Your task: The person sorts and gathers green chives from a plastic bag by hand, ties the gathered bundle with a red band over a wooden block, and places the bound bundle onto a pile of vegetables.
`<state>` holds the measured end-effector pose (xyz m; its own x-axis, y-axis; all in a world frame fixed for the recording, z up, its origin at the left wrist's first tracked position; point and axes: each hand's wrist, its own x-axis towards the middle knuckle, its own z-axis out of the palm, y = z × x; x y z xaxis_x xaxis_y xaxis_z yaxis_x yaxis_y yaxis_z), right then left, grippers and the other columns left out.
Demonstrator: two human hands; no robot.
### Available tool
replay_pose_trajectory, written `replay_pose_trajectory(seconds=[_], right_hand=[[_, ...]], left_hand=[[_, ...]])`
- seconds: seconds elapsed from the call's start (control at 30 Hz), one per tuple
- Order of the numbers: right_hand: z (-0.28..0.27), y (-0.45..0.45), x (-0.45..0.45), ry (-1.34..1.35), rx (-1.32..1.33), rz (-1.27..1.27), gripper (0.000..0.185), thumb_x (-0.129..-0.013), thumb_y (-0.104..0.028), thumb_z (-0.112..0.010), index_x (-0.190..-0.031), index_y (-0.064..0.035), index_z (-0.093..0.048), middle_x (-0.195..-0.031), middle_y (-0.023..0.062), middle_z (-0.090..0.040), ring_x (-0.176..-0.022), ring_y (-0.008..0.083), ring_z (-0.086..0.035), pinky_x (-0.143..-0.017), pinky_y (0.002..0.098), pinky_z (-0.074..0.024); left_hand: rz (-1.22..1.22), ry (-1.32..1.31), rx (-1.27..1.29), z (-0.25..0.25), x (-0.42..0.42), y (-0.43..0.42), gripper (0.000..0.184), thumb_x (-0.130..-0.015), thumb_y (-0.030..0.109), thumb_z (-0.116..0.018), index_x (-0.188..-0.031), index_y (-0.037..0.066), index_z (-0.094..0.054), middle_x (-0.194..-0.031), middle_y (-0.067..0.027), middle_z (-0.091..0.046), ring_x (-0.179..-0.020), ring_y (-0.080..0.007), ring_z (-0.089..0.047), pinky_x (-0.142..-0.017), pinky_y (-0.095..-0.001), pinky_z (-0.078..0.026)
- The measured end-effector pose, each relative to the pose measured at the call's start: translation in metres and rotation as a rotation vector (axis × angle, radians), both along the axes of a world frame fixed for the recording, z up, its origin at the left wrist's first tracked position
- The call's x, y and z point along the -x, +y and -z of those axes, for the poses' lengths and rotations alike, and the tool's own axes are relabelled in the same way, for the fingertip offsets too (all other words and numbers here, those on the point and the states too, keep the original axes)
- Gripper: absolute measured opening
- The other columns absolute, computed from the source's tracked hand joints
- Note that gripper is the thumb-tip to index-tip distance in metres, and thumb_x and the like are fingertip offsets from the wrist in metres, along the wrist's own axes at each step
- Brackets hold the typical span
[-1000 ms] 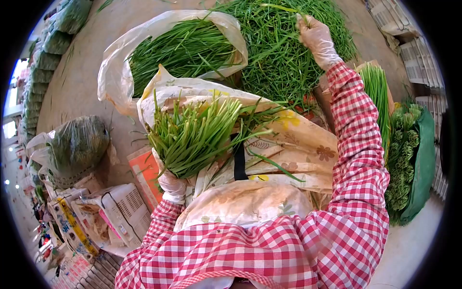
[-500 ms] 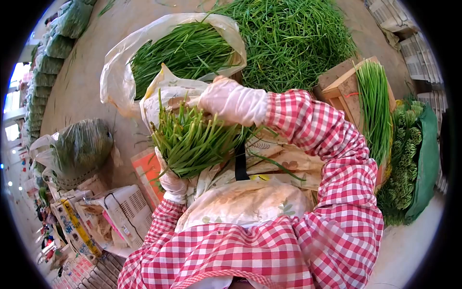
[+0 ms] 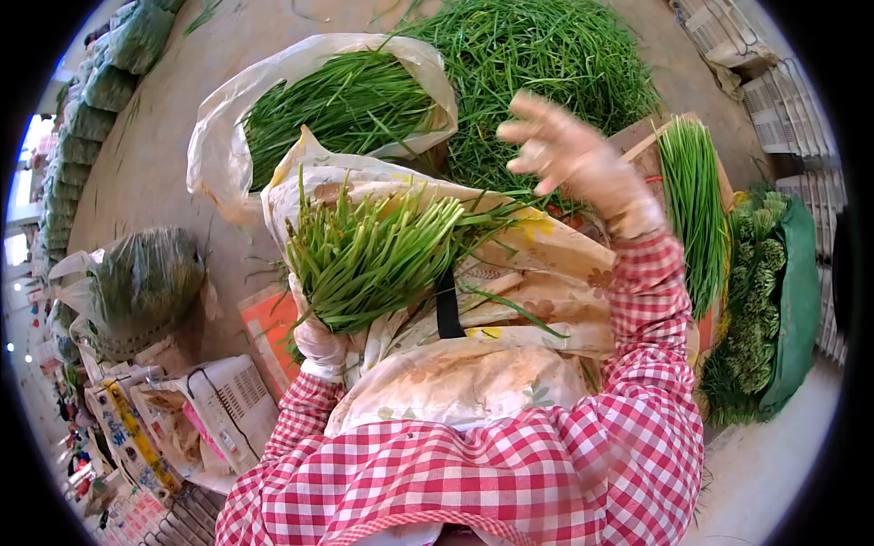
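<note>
My gloved left hand [image 3: 320, 348] is closed around a bunch of garlic chives [image 3: 373, 259] from its lower left side; most of the fingers are hidden beneath the leaves. The cut stalk ends point up and to the right, over the patterned apron [image 3: 546, 282] on my lap. My gloved right hand [image 3: 578, 164] is raised away from the bunch, fingers spread and slightly blurred, with nothing visible in it. It hovers near the right edge of a large heap of loose chives [image 3: 546, 55]. A few stray leaves trail from the bunch across the apron.
Ahead to the left, an opened clear plastic bag [image 3: 218, 114] holds more chives. On the right, a tied chive bunch [image 3: 692, 200] leans on a wooden box [image 3: 642, 138] beside budded stems [image 3: 754, 300] in a green wrap [image 3: 794, 309]. Plastic crates [image 3: 232, 405] and a filled bag [image 3: 150, 282] are left.
My right hand has left the stalk ends of the bunch, moving right and opening its fingers. My left hand keeps hold of the bunch, whose stalk ends now show more fully.
</note>
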<state>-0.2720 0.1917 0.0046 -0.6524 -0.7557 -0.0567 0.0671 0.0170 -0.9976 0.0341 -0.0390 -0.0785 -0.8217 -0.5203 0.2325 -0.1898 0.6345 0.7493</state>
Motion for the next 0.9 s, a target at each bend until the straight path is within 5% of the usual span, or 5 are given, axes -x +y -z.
replay_pose_trajectory(seconds=[0.33,0.47,0.57,0.67,0.9], right_hand=[[-0.006,-0.012,-0.068,-0.730,0.050,-0.379,0.028,-0.087,-0.031,-0.061,-0.078,-0.0050,-0.058,-0.056,-0.0011,-0.050,-0.039,0.0050,-0.041,-0.032,0.0197,-0.0320],[-0.031,0.012,-0.047,-0.828,0.593,-0.176,0.019,-0.088,-0.023,-0.058,-0.092,-0.0049,-0.059,-0.060,0.0024,-0.056,-0.043,0.0076,-0.050,-0.038,0.0225,-0.0452],[-0.030,0.007,0.009,-0.258,0.509,-0.027,0.026,-0.087,-0.020,-0.056,-0.110,-0.0066,-0.057,-0.085,0.0095,-0.062,-0.066,0.0135,-0.060,-0.062,0.0277,-0.0532],[-0.021,-0.039,0.016,0.774,-0.262,0.074,0.038,-0.086,-0.022,-0.055,-0.120,-0.0068,-0.054,-0.117,0.0114,-0.059,-0.102,0.0238,-0.058,-0.090,0.0356,-0.0473],[-0.003,-0.129,-0.030,0.933,-0.648,-0.641,0.021,-0.075,-0.022,-0.068,-0.093,-0.0117,-0.069,-0.087,0.0096,-0.066,-0.091,0.0251,-0.061,-0.095,0.0497,-0.0357]], left_hand=[[-0.121,0.174,-0.947,0.008,0.005,0.003,0.057,-0.091,0.041,-0.049,-0.131,0.002,-0.038,-0.118,-0.0128,-0.055,-0.101,-0.0228,-0.059,-0.084,-0.0364,-0.052],[0.021,0.039,-0.471,0.019,-0.003,-0.005,0.054,-0.091,0.011,-0.050,-0.138,0.002,-0.026,-0.120,-0.0148,-0.055,-0.097,-0.0216,-0.061,-0.078,-0.0311,-0.053],[-0.155,0.219,-1.103,0.002,0.007,0.003,0.057,-0.091,0.037,-0.051,-0.133,0.002,-0.034,-0.120,-0.0129,-0.054,-0.102,-0.0214,-0.058,-0.084,-0.0352,-0.052],[0.045,0.059,0.088,0.022,0.000,-0.007,0.058,-0.091,0.038,-0.051,-0.134,0.003,-0.034,-0.122,-0.0133,-0.053,-0.102,-0.0224,-0.058,-0.084,-0.0359,-0.052],[-0.132,0.285,-1.311,0.005,0.004,0.001,0.055,-0.092,0.038,-0.049,-0.133,0.004,-0.035,-0.122,-0.0127,-0.052,-0.104,-0.0241,-0.057,-0.086,-0.0377,-0.051]])
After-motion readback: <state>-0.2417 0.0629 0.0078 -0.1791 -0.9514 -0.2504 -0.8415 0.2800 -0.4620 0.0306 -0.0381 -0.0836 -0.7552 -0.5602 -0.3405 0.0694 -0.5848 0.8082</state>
